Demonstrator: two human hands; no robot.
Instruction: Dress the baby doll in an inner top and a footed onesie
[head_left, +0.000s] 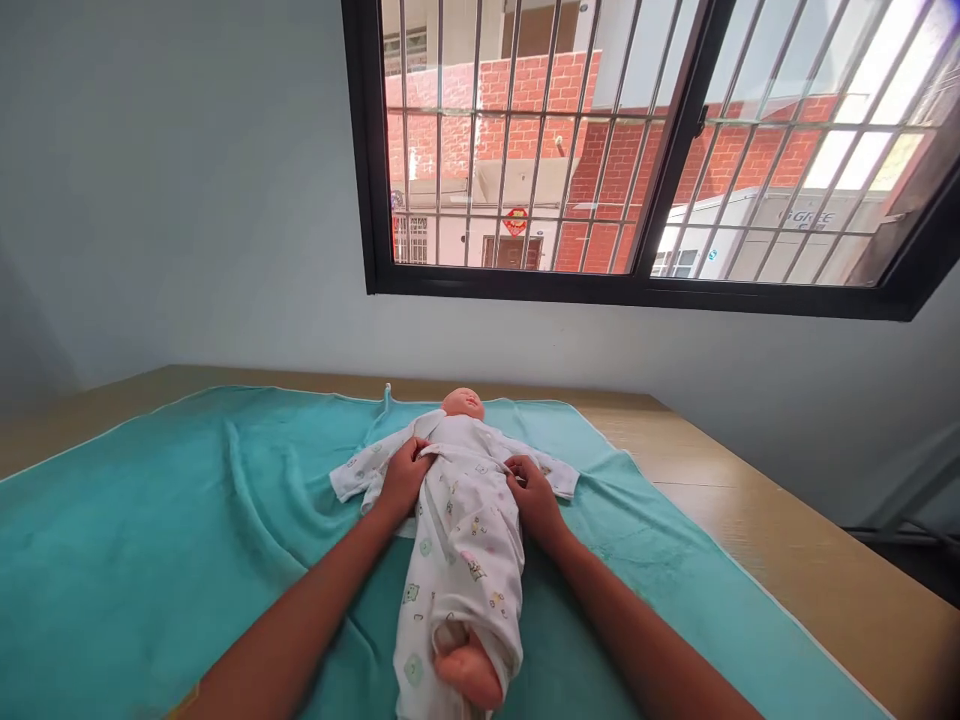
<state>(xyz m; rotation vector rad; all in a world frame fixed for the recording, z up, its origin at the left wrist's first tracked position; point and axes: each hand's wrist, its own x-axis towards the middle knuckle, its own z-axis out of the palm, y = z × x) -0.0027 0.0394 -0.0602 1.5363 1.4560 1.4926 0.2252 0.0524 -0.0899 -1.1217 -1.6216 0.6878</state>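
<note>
A baby doll (463, 403) lies on its back, head away from me, on a teal blanket (187, 560). It wears a white printed top (541, 466) with the sleeves spread out, and white printed pants (457, 540). One bare foot (471, 670) shows at a leg opening; the other foot is not visible. My left hand (407, 472) pinches the waistband of the pants on the doll's left-hand side in view. At the opposite side of the waist, my right hand (531, 490) has its fingers closed on the waistband edge.
The blanket covers much of a wooden table (720, 480), whose bare edge shows at right and back. Behind stands a pale wall (225, 200) with a black-framed barred window (510, 285). Dark cables (900, 530) lie at the far right.
</note>
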